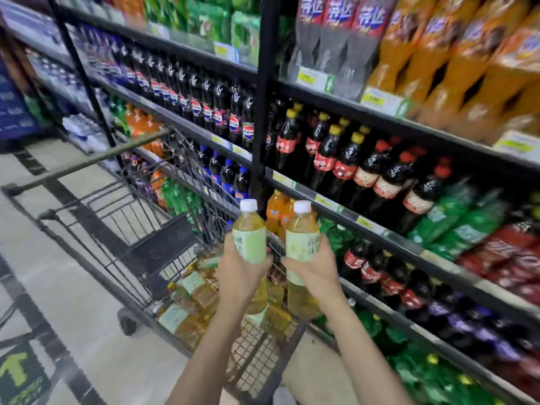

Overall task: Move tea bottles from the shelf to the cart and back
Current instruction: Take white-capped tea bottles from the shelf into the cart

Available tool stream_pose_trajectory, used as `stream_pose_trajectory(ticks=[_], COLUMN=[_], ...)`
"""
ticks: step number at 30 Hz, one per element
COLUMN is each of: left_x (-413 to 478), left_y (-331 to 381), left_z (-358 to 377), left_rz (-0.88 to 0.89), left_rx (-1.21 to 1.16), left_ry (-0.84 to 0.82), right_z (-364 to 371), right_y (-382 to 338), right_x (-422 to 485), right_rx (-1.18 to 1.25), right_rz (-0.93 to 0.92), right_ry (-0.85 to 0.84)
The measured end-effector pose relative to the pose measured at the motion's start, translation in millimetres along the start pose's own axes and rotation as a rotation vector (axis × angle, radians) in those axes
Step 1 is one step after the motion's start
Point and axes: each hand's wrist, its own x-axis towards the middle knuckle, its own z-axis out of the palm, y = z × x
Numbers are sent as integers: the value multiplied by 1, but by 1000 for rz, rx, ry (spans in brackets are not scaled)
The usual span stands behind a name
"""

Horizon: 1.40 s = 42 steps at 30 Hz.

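Each of my hands holds one tea bottle upright above the cart. My left hand [238, 271] grips a yellow-green tea bottle [249, 229] with a white cap and pale green label. My right hand [314, 271] grips a second, matching tea bottle [302, 232] just to the right of it. Below them the black wire shopping cart [122, 226] holds several more tea bottles [190, 302] lying on its floor. The shelf [380, 229] with drinks runs along the right, close beside the cart.
The shelves hold cola bottles [336, 159], dark Pepsi bottles [204, 106], orange soda [438, 62] and green soda bottles [455, 220]. A black upright post [264, 83] divides the shelving. The tiled aisle floor [73, 287] with a green arrow marking lies to the left.
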Motion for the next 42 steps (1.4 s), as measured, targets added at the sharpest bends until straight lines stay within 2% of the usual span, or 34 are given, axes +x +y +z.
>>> stream_pose_trajectory(ticks=[7,19,32,42], left_x=[-15,-74,-242,-374], left_y=[49,145,252,318], left_z=[3,47,120,160], left_rz=[175,437,600,711], left_rx=[-6,-91,-301,-415], left_ry=[-136,-357,-603,-869], right_z=[-43,-162,-332,-435], right_y=[-22,-43,-38,-21], right_x=[-38,-105,-245,-360], right_rx=[71,174,226,127], right_rz=[-58,-145,-226,-236], right_ry=[192,493,774,1064])
